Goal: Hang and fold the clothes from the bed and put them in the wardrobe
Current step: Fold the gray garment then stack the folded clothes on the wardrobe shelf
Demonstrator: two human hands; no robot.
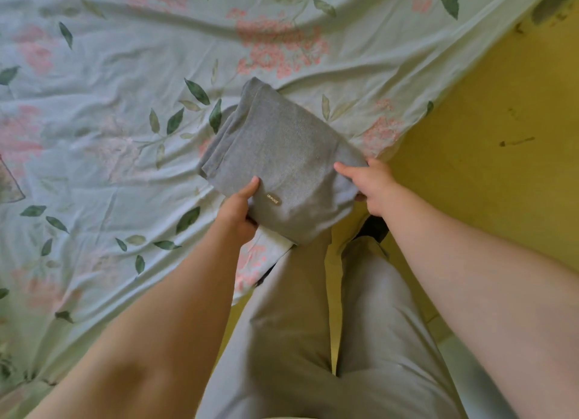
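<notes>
A folded grey garment (275,155) with a small sewn label lies at the corner of the bed, its near edge raised off the sheet. My left hand (239,210) grips its near left edge, thumb on top and fingers underneath. My right hand (371,185) holds the near right corner, thumb on top and fingers curled under the cloth. The far part of the garment rests on the sheet.
The bed is covered by a pale green floral sheet (109,121) with wrinkles. A yellow floor (485,136) runs along the right side of the bed. My legs in light grey trousers (313,340) stand against the bed's corner.
</notes>
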